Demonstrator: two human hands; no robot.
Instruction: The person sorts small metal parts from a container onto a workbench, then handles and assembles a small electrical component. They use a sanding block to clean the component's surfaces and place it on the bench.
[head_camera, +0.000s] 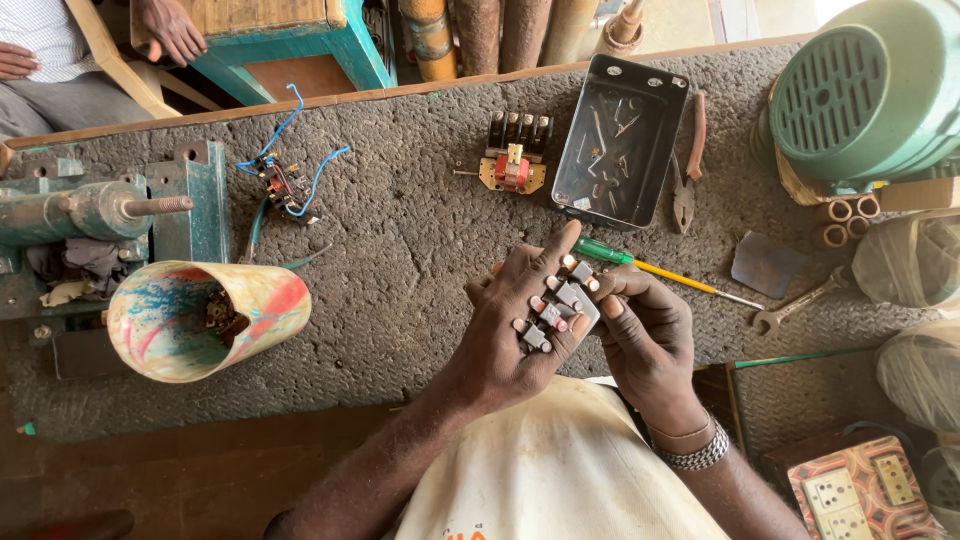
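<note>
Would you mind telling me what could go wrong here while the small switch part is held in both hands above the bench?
1. The switch part is pinched only by fingertips of the left hand and right hand; its small metal contacts might slip out and drop.
2. The screwdriver lies right beside the hands and could be knocked and roll.
3. The pliers and spanner crowd the bench.

Repair workshop: motor (870, 95), pliers (686, 170), spanner (800, 303) on bench.
</note>
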